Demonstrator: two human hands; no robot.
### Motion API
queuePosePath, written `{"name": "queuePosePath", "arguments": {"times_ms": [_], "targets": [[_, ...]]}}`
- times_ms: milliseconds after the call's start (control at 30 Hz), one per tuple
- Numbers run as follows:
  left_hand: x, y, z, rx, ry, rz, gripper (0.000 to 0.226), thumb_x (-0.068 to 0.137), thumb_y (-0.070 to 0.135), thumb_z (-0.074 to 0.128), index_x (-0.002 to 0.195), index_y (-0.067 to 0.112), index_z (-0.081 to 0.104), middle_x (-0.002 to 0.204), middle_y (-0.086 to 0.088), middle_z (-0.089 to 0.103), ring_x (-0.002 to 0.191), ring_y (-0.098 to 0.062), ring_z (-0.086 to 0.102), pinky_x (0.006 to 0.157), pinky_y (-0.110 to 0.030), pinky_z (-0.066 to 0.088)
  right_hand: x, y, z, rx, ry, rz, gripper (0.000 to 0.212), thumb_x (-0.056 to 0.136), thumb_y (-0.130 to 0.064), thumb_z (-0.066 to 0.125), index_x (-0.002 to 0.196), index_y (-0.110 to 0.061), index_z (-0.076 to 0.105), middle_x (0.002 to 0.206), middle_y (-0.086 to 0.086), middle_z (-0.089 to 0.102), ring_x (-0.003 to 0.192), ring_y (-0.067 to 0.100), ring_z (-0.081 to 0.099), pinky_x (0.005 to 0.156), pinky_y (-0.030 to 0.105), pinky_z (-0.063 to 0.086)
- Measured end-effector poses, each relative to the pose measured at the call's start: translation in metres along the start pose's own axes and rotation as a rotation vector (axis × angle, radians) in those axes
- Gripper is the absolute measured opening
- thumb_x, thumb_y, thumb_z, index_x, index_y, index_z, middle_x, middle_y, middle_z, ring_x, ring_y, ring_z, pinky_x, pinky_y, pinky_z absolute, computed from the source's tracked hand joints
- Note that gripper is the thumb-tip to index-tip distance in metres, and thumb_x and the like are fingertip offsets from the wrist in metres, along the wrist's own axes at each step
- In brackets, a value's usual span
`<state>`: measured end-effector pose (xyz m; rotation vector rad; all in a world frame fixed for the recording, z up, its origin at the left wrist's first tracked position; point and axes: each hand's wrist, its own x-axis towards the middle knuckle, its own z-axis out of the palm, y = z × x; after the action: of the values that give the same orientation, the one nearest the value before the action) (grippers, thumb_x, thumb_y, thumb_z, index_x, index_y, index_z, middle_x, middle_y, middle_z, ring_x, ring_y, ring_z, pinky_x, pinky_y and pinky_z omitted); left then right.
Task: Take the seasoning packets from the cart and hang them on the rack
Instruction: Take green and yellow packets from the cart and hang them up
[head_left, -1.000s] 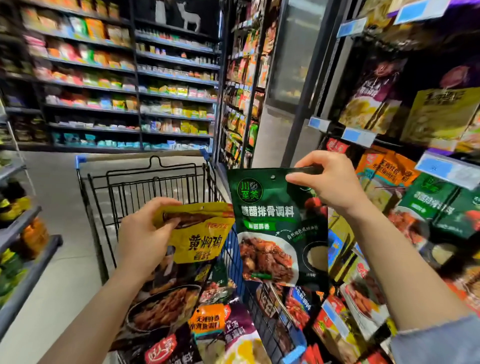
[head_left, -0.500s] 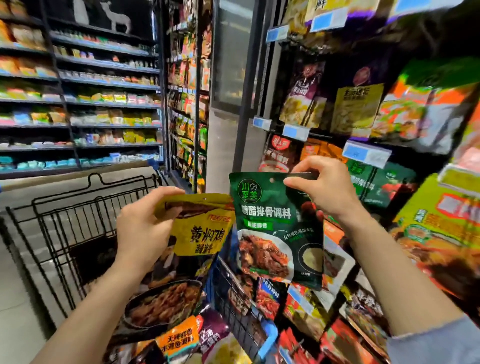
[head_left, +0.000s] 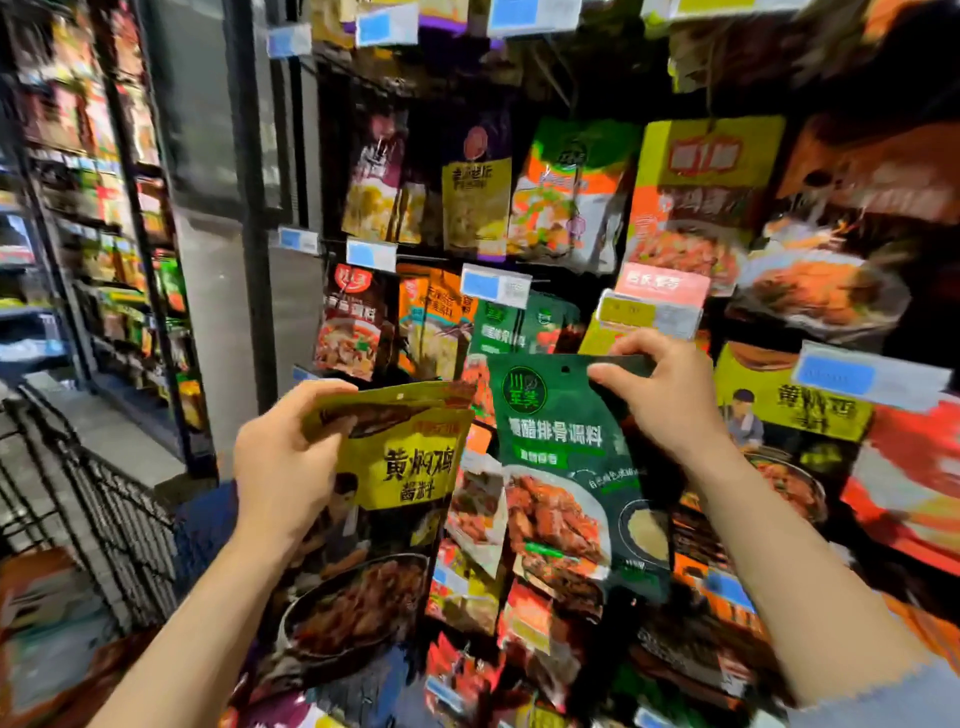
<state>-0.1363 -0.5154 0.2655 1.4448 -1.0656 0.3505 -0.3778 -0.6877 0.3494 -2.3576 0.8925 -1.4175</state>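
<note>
The left hand (head_left: 283, 467) is gripping yellow packets (head_left: 405, 457); the right hand (head_left: 662, 395) is pinching a green packet (head_left: 561, 467) before the packet-filled rack (head_left: 571, 93).

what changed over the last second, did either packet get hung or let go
Neither. The view has swung right, away from the cart and onto the rack, so both packets now sit in front of the hanging stock. The right hand has brought the green packet just below the matching green packets on their peg. Unchanged: the left hand holds the yellow packet by its top, the right pinches the green one's top edge.
</note>
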Motion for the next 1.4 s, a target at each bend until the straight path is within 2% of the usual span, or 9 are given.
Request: {"name": "queuePosePath", "arguments": {"times_ms": [100,267,500,600,733,833,1100,1267,1400], "targets": [[0.006,-0.002,0.028,-0.033,-0.009,-0.013,0.041,0.073,-0.007,0.065,0.096,0.026,0.067,0.091,0.01,0.067,0.088,-0.008,0.062,0.081,-0.033,0.052,0.001,0.017,-0.005,0.043,0.039,0.039,0.022,0.073,-0.014,0.078,0.069,-0.024,0.059,0.067,-0.011,0.059,0.067,0.011,0.053,0.058,0.022,0.036],[0.016,-0.005,0.052,0.002,-0.015,0.003,0.04,0.074,-0.006,0.066,0.096,0.026,0.068,0.089,0.015,0.067,0.089,-0.008,0.063,0.079,-0.022,0.049,0.01,0.035,0.001,0.176,0.043,0.087,0.025,0.074,-0.012,0.078,0.065,-0.027,0.059,0.069,-0.017,0.058,0.059,-0.01,0.054,0.052,0.003,0.036],[0.021,-0.022,0.04,0.101,0.058,-0.072,0.047,0.073,-0.007,0.064,0.09,0.037,0.064,0.088,0.038,0.06,0.085,0.009,0.058,0.081,-0.018,0.049,0.024,0.048,0.052,0.342,-0.022,0.164,0.018,0.074,-0.01,0.076,0.071,-0.019,0.061,0.074,-0.016,0.058,0.069,-0.007,0.053,0.063,0.005,0.038],[0.029,-0.036,0.031,0.133,0.059,-0.09,0.049,0.073,-0.007,0.063,0.088,0.04,0.062,0.086,0.036,0.061,0.083,0.008,0.059,0.08,-0.014,0.048,0.035,0.054,0.082,0.499,-0.027,0.324,0.022,0.071,-0.01,0.078,0.067,-0.023,0.061,0.092,-0.003,0.065,0.09,0.014,0.062,0.082,0.031,0.051],[0.042,-0.059,0.019,0.148,0.051,-0.078,0.043,0.073,-0.007,0.063,0.094,0.03,0.066,0.09,0.016,0.064,0.087,0.005,0.059,0.083,-0.017,0.048,0.053,0.056,0.124,0.637,-0.002,0.519,0.019,0.059,-0.017,0.08,0.062,-0.025,0.063,0.096,0.001,0.066,0.093,0.028,0.064,0.078,0.054,0.051],[0.053,-0.071,0.015,0.201,0.052,-0.084,0.033,0.075,-0.006,0.064,0.096,0.02,0.068,0.088,0.011,0.063,0.081,0.01,0.057,0.075,-0.004,0.041,0.071,0.051,0.148,0.691,0.032,0.574,0.025,0.071,-0.002,0.075,0.067,-0.018,0.057,0.084,0.005,0.059,0.081,0.024,0.06,0.068,0.038,0.054],[0.076,-0.098,0.034,0.096,0.011,-0.11,0.031,0.078,-0.002,0.066,0.094,0.025,0.064,0.081,0.03,0.061,0.078,0.016,0.056,0.07,-0.008,0.045,0.097,0.056,0.171,0.796,0.062,0.627,0.024,0.079,0.005,0.067,0.071,-0.013,0.052,0.085,0.006,0.056,0.062,0.012,0.06,0.046,0.022,0.049],[0.08,-0.099,0.05,0.081,0.032,-0.08,0.027,0.08,-0.001,0.068,0.096,0.02,0.064,0.085,0.032,0.056,0.079,0.02,0.053,0.069,0.0,0.038,0.118,0.074,0.177,0.851,0.02,0.543,0.023,0.079,0.01,0.063,0.078,-0.012,0.056,0.075,-0.002,0.065,0.07,0.009,0.061,0.07,0.026,0.052],[0.084,-0.102,0.061,0.111,0.034,-0.083,0.028,0.08,0.001,0.069,0.097,0.023,0.063,0.089,0.022,0.059,0.081,0.014,0.055,0.073,-0.003,0.042,0.136,0.081,0.178,0.933,-0.037,0.477,0.025,0.08,0.014,0.053,0.079,-0.011,0.056,0.072,-0.007,0.07,0.071,0.007,0.064,0.07,0.026,0.053]]}}
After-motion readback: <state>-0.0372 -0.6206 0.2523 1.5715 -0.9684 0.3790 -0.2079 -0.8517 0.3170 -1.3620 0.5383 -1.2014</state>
